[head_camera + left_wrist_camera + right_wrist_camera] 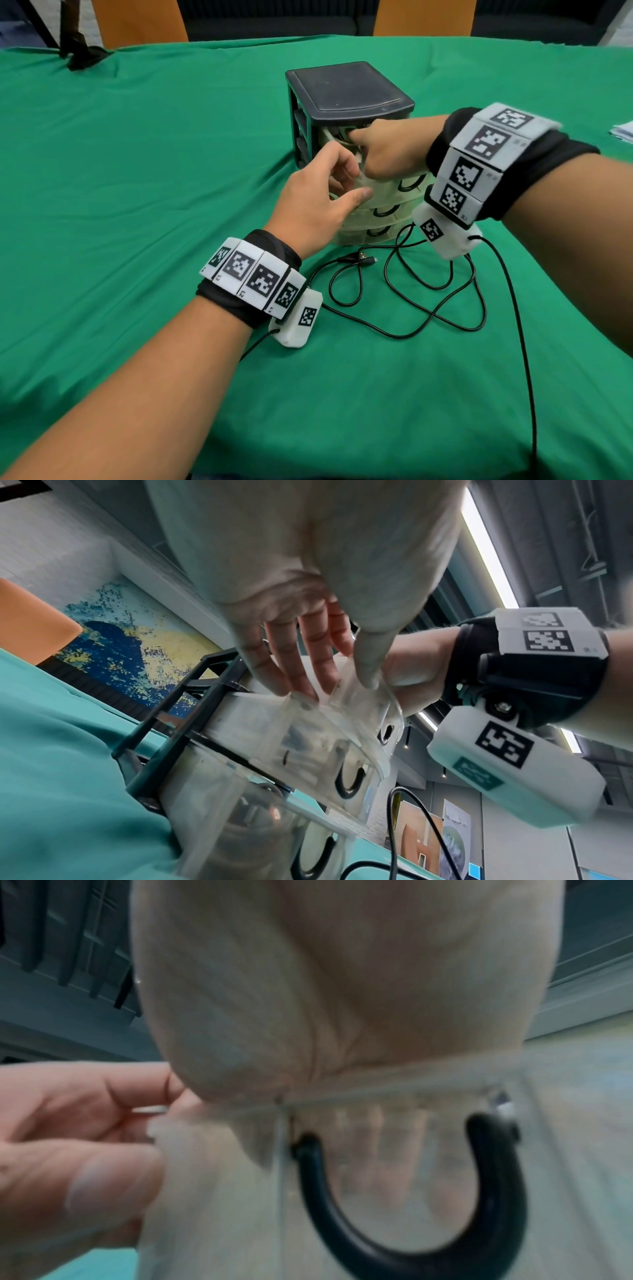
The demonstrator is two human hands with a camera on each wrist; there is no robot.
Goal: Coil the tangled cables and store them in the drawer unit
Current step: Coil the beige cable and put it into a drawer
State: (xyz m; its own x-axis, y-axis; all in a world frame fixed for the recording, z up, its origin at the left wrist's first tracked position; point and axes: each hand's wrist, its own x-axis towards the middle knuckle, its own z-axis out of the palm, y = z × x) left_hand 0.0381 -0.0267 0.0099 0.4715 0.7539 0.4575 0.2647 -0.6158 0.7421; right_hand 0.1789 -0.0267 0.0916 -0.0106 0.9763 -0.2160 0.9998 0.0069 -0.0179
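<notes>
- A black-framed drawer unit (346, 89) stands mid-bench on the green cloth (137, 171), its translucent drawers facing the near right, each with a black U-shaped handle (411, 1218).
- The top drawer (359, 704) is pulled out towards the person.
- The right hand (390, 150) reaches into that open drawer from the right, fingers curled down inside it on a white cable (329, 135); the wrist view shows them blurred through the drawer front, so whether they actually grip the cable cannot be told.
- The left hand (315, 202) sits at the drawer's near-left corner, fingers loosely bent over the rim, thumb extended, gripping nothing that shows.
- A black cable (411, 301) lies in loose tangled loops on the bench just near the unit, its plug (364, 257) close to the bottom drawer.
</notes>
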